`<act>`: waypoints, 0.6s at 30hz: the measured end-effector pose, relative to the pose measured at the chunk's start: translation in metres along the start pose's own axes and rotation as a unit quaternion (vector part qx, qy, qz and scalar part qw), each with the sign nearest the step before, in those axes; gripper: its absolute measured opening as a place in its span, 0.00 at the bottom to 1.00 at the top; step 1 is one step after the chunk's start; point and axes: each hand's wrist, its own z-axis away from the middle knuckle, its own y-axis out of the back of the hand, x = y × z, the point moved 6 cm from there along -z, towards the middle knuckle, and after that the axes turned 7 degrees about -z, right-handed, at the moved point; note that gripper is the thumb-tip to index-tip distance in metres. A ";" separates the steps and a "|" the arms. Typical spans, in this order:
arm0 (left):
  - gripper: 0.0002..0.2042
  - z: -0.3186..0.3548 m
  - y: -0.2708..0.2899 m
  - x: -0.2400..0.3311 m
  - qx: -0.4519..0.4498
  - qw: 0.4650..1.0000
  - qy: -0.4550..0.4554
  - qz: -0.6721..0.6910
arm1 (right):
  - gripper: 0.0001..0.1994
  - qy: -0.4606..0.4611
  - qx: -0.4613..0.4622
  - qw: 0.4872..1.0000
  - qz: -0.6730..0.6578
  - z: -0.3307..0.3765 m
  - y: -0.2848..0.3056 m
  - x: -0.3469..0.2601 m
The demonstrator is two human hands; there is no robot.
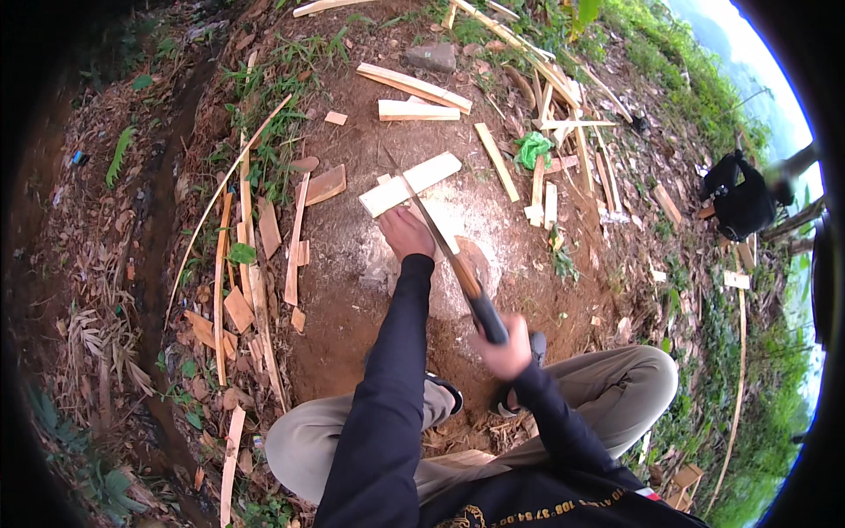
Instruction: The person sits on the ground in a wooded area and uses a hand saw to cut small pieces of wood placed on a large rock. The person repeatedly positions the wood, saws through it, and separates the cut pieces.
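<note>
My right hand (506,348), slightly blurred, is closed round the black handle of a handsaw (429,216). Its long, narrow blade points away from me and lies across a short pale board (431,173); the teeth cannot be made out. My left hand (407,233) is at the board's near edge, left of the blade, bearing on the wood with its fingers partly hidden. Under the board is another pale strip of wood (447,231), partly covered by the saw. Near it, a rounded block (475,264) sits among pale dust on the ground.
Several boards (418,110) lie beyond my hands. A pile of wood strips (572,106) with a green plastic bag (532,150) is at the far right. Long strips (251,264) line the left side. A person in black (744,198) crouches at the right.
</note>
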 end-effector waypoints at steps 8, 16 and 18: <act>0.11 0.012 -0.004 0.019 0.023 1.000 -0.011 0.000 | 0.14 0.023 0.002 1.000 0.013 0.030 0.009 -0.014; 0.11 -0.005 -0.001 0.005 0.019 0.998 -0.058 -0.001 | 0.08 0.035 -0.066 0.997 0.026 0.089 0.033 -0.016; 0.11 0.003 -0.001 0.012 0.016 0.999 -0.044 0.015 | 0.08 0.004 -0.040 0.999 0.000 0.086 0.033 -0.015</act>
